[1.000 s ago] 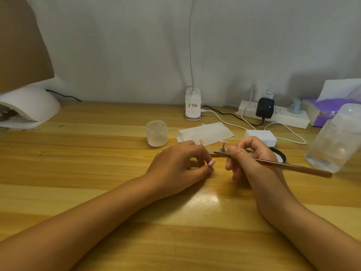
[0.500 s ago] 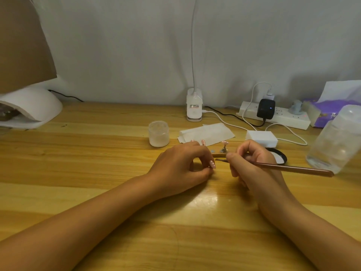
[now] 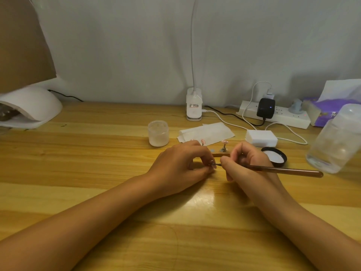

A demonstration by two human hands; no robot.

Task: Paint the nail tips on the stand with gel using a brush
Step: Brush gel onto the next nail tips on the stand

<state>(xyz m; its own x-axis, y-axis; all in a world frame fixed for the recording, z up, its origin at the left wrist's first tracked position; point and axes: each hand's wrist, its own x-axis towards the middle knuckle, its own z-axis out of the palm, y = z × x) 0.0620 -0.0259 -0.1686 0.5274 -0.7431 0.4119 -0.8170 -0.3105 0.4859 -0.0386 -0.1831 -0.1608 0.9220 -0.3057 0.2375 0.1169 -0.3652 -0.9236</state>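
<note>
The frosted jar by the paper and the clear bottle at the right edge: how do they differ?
The frosted jar is small, squat and milky; the clear bottle is much larger and see-through. The frosted jar stands mid-table beside the white paper; the clear bottle sits at the table's right edge, appearing tilted in this wide-angle view. Both rest on the wooden table, untouched by either hand.

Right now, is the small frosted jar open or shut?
Open. The jar stands upright with no lid on it, its rim bare; a black lid lies upturned on the table, apart to its right.

Wooden desk (image 3: 78,173) against pale wall (image 3: 117,45)
</note>
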